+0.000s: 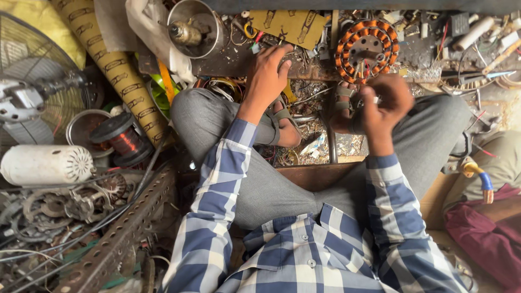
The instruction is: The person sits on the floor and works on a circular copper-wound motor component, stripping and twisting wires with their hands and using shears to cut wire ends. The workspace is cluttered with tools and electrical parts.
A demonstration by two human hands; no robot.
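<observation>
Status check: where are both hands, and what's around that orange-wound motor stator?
Left hand reaching onto the cluttered ledge. Right hand blurred below the stator, grip unclear. Wire scraps between.

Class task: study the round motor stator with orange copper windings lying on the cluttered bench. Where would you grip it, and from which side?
Probably by the outer rim of the stator, coming from the near side, beside the right hand. It lies flat, windings ringing a metal hub, so the rim's edge looks like the freest hold; tools crowd its far side.

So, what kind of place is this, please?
Probably a small repair workshop for fan motors: a copper-wound stator, a spool of copper wire and a fan guard lie around the seated person.
</observation>
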